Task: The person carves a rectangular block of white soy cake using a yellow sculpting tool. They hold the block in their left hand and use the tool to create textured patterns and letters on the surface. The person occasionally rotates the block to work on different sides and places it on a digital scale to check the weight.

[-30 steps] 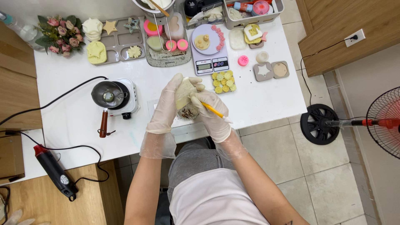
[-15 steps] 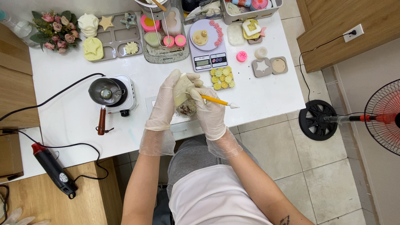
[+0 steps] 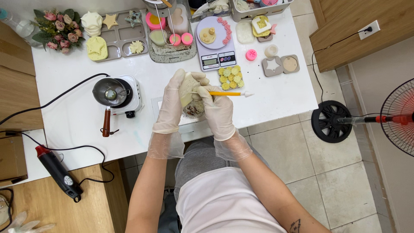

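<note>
The left grip (image 3: 173, 101), gloved, is closed around a cream wax piece (image 3: 187, 86), held above the white bench (image 3: 276, 97). The right grip (image 3: 217, 110), also gloved, pinches a yellow-handled tool (image 3: 226, 93) whose tip meets the piece. Both sit just below the digital scale (image 3: 214, 47), right of the small hot plate (image 3: 116, 96).

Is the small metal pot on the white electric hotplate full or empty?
Cannot tell: the small metal pot on the white hotplate shows only a shiny inside with glare.

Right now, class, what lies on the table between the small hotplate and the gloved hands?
In the head view, only bare white table separates the hotplate from the left hand.
</note>
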